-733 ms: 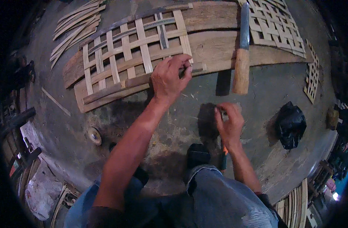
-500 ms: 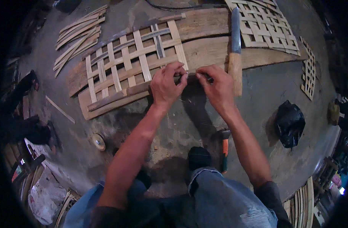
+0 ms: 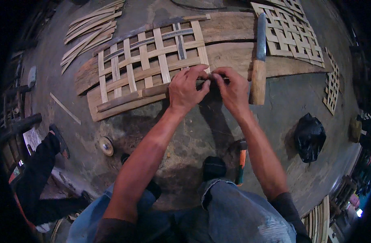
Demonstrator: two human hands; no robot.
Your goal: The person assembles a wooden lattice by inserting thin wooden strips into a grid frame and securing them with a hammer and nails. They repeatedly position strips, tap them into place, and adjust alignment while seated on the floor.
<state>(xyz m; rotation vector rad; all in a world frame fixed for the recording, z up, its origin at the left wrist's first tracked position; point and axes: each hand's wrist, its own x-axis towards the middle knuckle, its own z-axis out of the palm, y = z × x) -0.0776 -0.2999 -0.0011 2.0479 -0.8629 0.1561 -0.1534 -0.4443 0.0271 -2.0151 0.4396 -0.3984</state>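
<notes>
My left hand is at the near right corner of a loosely woven bamboo lattice, fingers curled into a pinch. Just to its right, my right hand also pinches, its fingertips almost meeting the left ones. Something small and dark shows between the fingertips, too hidden to name. The lattice rests on wooden planks, its near edge strip running under my left hand. To the right of my hands a large knife lies across the planks, wooden handle toward me.
Finished woven panels lie at the far right, loose bamboo strips at the far left. Nearer me are a hammer, a round disc and a black plastic bag. Another person's leg is at left.
My fingertips have come closer together, the left hand shifting slightly right. The whole view has moved a little. At left, the other person's leg and sandalled foot now show more fully.
</notes>
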